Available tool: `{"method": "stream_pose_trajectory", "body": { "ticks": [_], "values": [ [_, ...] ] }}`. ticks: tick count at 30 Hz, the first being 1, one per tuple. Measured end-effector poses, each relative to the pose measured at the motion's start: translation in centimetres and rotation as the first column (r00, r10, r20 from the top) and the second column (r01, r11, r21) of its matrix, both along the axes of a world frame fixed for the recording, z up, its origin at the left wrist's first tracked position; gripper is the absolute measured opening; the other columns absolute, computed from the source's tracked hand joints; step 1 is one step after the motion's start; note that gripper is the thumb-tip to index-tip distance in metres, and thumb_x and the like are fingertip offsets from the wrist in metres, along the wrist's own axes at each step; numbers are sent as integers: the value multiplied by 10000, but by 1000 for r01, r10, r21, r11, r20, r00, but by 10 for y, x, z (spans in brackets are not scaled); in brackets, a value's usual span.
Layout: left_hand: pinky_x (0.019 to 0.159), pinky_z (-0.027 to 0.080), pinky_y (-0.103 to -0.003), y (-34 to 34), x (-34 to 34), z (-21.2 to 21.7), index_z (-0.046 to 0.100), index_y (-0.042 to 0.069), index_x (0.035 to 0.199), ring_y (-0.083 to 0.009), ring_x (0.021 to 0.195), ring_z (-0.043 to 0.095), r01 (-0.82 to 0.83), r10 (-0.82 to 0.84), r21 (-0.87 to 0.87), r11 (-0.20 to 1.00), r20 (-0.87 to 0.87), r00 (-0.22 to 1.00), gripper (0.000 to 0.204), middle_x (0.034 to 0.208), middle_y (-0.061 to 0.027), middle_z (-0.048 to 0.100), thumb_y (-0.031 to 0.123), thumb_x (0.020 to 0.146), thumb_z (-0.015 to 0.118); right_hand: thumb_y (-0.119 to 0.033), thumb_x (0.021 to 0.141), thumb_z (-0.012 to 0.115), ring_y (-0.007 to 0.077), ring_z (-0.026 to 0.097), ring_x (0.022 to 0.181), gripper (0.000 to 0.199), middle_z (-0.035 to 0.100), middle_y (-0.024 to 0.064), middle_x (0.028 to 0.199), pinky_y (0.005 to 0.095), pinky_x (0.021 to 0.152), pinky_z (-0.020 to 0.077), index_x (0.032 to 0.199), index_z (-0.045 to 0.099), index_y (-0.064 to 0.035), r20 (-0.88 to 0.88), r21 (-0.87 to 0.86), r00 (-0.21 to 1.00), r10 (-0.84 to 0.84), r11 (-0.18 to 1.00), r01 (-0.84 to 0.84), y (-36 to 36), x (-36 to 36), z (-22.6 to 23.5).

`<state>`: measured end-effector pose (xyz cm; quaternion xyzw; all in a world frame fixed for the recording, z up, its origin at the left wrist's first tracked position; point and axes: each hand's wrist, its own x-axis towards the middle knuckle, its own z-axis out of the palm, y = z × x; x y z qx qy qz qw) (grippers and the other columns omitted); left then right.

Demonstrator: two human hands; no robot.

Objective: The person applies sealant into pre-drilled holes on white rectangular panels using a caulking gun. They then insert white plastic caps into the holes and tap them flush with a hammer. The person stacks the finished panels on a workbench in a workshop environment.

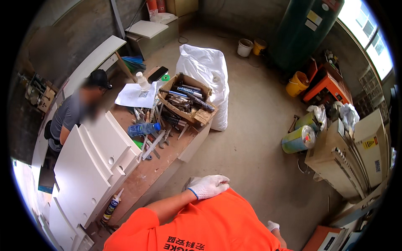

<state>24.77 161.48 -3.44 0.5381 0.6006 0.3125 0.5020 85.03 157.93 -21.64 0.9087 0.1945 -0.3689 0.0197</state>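
My left hand (212, 187), in a white knit glove with a blue cuff edge, lies flat against the front of my orange shirt (205, 221). Its fingers are stretched out, with nothing seen in them. Lower and to the right, my right hand (273, 226) shows only in part beside my body, also gloved in white; its fingers are hidden. The workbench (157, 167) is left of my hands. On it are white panels (86, 167), a sealant tube (112, 206), a water bottle (143, 129), wrenches (161, 140) and a cardboard box (197, 112) of tools.
Across the bench at left is a co-worker (69, 115). A large white sack (217, 71) stands behind the bench's far end. Along the right are metal drums (298, 140), leaning boards (343, 161), an orange stand (331, 83) and a yellow bucket (297, 84). A green tank (299, 39) stands farther back.
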Motion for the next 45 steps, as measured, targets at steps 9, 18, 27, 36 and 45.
{"method": "stream_pose_trajectory", "body": {
  "ticks": [9, 18, 27, 36, 45],
  "values": [
    [1076, 542, -328, 131, -57, 3, 730, -25, 1323, -190, 1207, 710, -531, 540, -123, 839, 313, 781, 328, 1304, -119, 770, 182, 1085, 643, -420, 984, 674, 402, 745, 1146, 510, 776, 245, 1197, 457, 1002, 569, 1281, 742, -11, 371, 355, 279, 885, 143, -924, 625, -346, 121],
    [1020, 576, -343, 335, -90, -1, 671, -39, 1385, -217, 1165, 736, -783, 706, -15, 621, 445, 551, 345, 1324, -175, 741, 150, 1100, 624, -191, 995, 673, 405, 731, 1081, 273, 775, 162, 1173, 481, 925, 592, 1242, 748, -103, 450, 577, -478, 755, -654, -490, 686, -759, 144],
    [1265, 377, -476, 617, -287, -170, 507, -65, 1540, -470, 1491, 487, -999, 999, 25, -31, 28, -30, 552, 1579, -333, 523, 112, 1024, 588, -321, 975, 716, 471, 415, 1554, 780, 354, 268, 1710, 535, 1237, 423, 1658, 384, -142, 200, 477, -761, 617, -740, -474, 775, -900, -67],
    [1324, 299, -412, 557, -261, -246, 322, 29, 1699, -409, 1588, 397, -886, 665, -462, 38, -650, 367, 841, 1717, -235, 423, 74, 940, 680, -218, 879, 812, 466, 363, 1591, 1024, 370, 281, 1678, 532, 1265, 403, 1703, 223, -70, -12, 46, -790, 613, -789, -613, 789, -914, -45],
    [1215, 461, -382, 571, -250, -263, 380, -20, 1630, -360, 1453, 557, -954, 955, -299, -2, -285, 87, 1026, 1520, -225, 604, 226, 794, 922, -388, 751, 905, 495, 494, 1479, 1284, 364, 331, 1666, 506, 1201, 481, 1766, 139, -210, -171, 272, -889, 425, -847, -457, 790, -931, -49]
  ]
}}
